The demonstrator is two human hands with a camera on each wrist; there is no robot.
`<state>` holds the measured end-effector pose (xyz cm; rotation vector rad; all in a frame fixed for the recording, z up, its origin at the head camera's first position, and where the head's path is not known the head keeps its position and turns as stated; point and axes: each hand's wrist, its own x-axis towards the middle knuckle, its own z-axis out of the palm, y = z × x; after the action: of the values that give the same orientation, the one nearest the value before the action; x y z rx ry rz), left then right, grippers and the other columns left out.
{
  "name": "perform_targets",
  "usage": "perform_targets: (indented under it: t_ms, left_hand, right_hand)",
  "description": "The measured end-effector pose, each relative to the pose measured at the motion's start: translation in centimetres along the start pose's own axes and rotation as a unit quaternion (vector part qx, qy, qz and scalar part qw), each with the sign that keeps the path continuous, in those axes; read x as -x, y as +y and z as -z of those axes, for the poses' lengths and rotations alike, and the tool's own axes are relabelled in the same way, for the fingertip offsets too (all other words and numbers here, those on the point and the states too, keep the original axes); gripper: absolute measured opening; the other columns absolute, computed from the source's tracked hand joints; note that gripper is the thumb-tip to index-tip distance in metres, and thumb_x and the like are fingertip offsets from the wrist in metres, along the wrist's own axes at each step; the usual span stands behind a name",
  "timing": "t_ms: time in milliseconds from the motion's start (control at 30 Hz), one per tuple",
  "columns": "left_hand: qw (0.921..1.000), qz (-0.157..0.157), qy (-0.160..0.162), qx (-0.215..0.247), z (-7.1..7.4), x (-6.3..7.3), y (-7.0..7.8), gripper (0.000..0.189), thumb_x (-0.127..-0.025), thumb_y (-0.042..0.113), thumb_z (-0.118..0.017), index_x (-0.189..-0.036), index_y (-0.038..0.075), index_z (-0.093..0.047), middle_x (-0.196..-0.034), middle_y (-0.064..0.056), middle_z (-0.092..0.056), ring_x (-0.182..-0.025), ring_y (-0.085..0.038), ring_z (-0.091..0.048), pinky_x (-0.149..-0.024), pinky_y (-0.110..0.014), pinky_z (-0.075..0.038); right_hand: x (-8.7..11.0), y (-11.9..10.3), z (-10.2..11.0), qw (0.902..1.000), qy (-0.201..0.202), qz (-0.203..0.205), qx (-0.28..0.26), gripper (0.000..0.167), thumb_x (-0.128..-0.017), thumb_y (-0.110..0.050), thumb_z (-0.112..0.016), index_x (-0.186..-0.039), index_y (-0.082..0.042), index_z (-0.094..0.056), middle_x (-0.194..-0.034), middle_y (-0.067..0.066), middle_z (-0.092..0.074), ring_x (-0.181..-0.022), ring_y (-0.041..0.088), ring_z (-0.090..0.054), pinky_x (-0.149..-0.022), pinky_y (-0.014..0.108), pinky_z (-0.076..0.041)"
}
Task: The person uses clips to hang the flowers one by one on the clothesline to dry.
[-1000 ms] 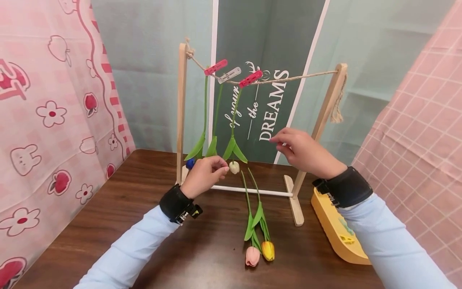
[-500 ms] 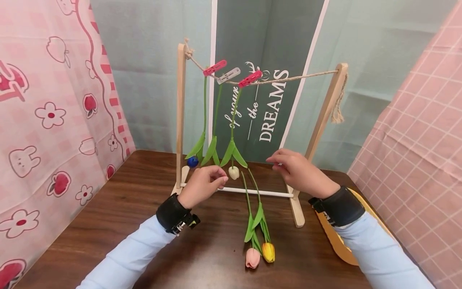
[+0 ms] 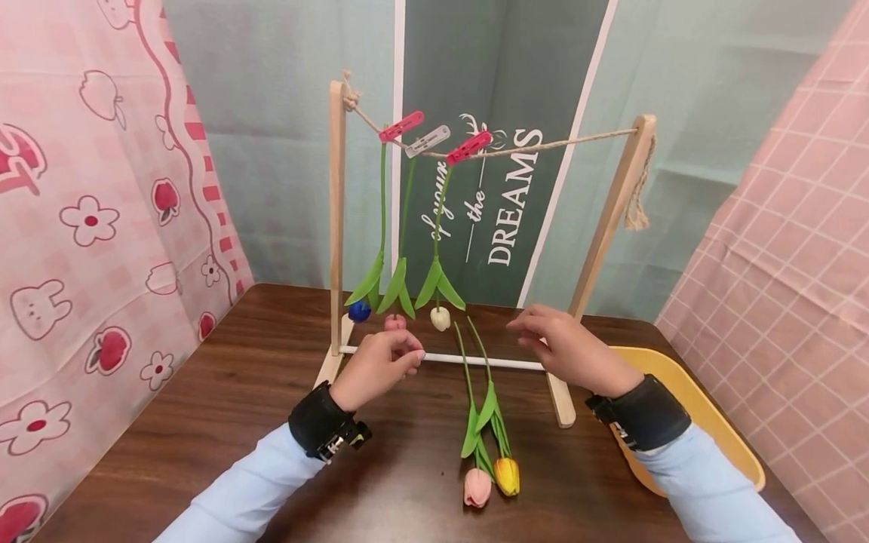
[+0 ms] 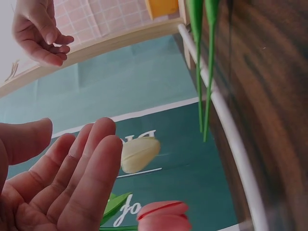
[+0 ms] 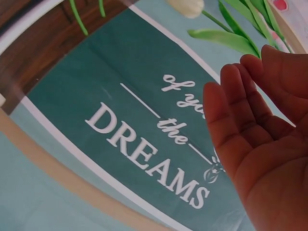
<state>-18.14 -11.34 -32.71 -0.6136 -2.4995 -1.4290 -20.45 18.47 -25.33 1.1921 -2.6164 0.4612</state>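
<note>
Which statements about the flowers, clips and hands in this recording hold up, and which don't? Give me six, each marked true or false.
1. The white tulip hangs head down below the rope. True.
2. The left hand pinches the white tulip. False: the left hand holds nothing.
3. The yellow tulip lies on the table beside the pale pink tulip. True.
4. The middle clip on the rope is bright red. False: the middle clip is whitish.
5. The right hand holds nothing. True.
6. The blue tulip hangs in the middle of the row. False: the blue tulip hangs at one end.
</note>
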Motion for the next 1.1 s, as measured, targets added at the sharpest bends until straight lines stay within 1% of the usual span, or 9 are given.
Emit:
perform_targets:
  t_ms: [200,300,400,567,733,833,933,1000,1100]
  left_hand:
    - [0.9997,0.016,-0.015,0.006,-0.6,0.7,-0.8,0.005,-0.093,0.011,-0.067,-0.09,0.007,-0.067,-0.07,0.001,-0.065,-0.066,-0.013,-0.065,-0.058,-0.027,-0.052]
    - [0.9997,0.016,-0.02,-0.001,-0.8,1.0,-1.0,0.006,-0.093,0.013,-0.067,-0.089,0.008,-0.067,-0.069,0.002,-0.063,-0.064,-0.013,-0.062,-0.058,-0.027,-0.051]
    - [0.9997,0.008,-0.023,-0.008,-0.9,1.2,-1.4,0.007,-0.094,0.012,-0.066,-0.088,0.008,-0.066,-0.068,0.002,-0.061,-0.062,-0.01,-0.059,-0.057,-0.027,-0.05]
    - [0.9997,0.003,-0.02,-0.011,-1.2,1.6,-2.2,0.008,-0.093,0.011,-0.066,-0.086,0.009,-0.066,-0.067,0.004,-0.061,-0.062,-0.01,-0.06,-0.057,-0.026,-0.05]
    - [0.9996,0.015,-0.026,0.0,-1.4,1.8,-2.5,0.008,-0.094,0.01,-0.066,-0.087,0.006,-0.067,-0.068,0.004,-0.062,-0.065,-0.019,-0.065,-0.057,-0.026,-0.051]
    - [0.9994,0.012,-0.032,0.006,-1.5,1.7,-2.6,0.008,-0.094,0.01,-0.065,-0.088,0.004,-0.066,-0.068,0.003,-0.062,-0.067,-0.024,-0.066,-0.057,-0.026,-0.051]
    - [0.9993,0.007,-0.038,0.004,-1.7,1.8,-2.8,0.008,-0.094,0.01,-0.065,-0.088,0.006,-0.066,-0.069,0.002,-0.062,-0.067,-0.024,-0.066,-0.057,-0.026,-0.051]
    - [0.9991,0.005,-0.041,-0.002,-1.8,1.9,-3.0,0.008,-0.094,0.01,-0.065,-0.087,0.007,-0.065,-0.069,0.002,-0.062,-0.066,-0.022,-0.065,-0.057,-0.026,-0.05]
    - [0.9989,0.003,-0.046,-0.011,-2.0,2.0,-3.3,0.009,-0.095,0.011,-0.065,-0.086,0.008,-0.065,-0.068,0.003,-0.061,-0.064,-0.018,-0.064,-0.056,-0.026,-0.05]
  right_hand:
    - [1.4,0.5,-1.0,0.9999,0.005,-0.01,-0.005,0.025,-0.086,0.007,-0.069,-0.109,-0.001,-0.068,-0.104,0.006,-0.063,-0.088,0.017,-0.062,-0.073,0.034,-0.054]
    - [2.1,0.8,-1.3,0.9999,0.012,-0.011,-0.005,0.025,-0.084,0.009,-0.07,-0.106,-0.001,-0.068,-0.101,0.006,-0.063,-0.086,0.018,-0.062,-0.072,0.035,-0.054]
    - [2.7,1.2,-1.4,0.9998,0.013,-0.017,-0.004,0.026,-0.083,0.009,-0.07,-0.106,-0.002,-0.068,-0.1,0.006,-0.063,-0.087,0.019,-0.063,-0.071,0.035,-0.054]
    - [3.8,2.2,-1.3,0.9994,0.018,-0.029,-0.003,0.026,-0.083,0.01,-0.069,-0.107,-0.001,-0.068,-0.101,0.007,-0.063,-0.086,0.022,-0.064,-0.071,0.035,-0.055]
    - [4.9,3.0,-1.1,0.9983,0.025,-0.053,0.006,0.027,-0.082,0.01,-0.07,-0.106,-0.001,-0.069,-0.093,0.003,-0.061,-0.078,0.014,-0.059,-0.067,0.032,-0.053]
    - [5.4,3.5,-0.9,0.9975,0.025,-0.065,0.009,0.027,-0.081,0.01,-0.071,-0.105,-0.002,-0.07,-0.09,0.001,-0.06,-0.074,0.011,-0.054,-0.065,0.03,-0.052]
    - [5.9,4.1,-0.6,0.9968,0.026,-0.075,0.008,0.029,-0.08,0.01,-0.072,-0.106,-0.003,-0.069,-0.09,0.0,-0.061,-0.074,0.011,-0.055,-0.066,0.031,-0.052]
    - [6.3,4.5,-0.4,0.9961,0.026,-0.083,0.015,0.028,-0.08,0.007,-0.074,-0.106,-0.002,-0.07,-0.091,0.001,-0.062,-0.076,0.013,-0.058,-0.068,0.034,-0.053]
    - [6.9,5.2,0.1,0.9948,0.022,-0.098,0.021,0.026,-0.081,0.004,-0.075,-0.106,-0.001,-0.069,-0.094,0.003,-0.064,-0.079,0.019,-0.062,-0.069,0.039,-0.054]
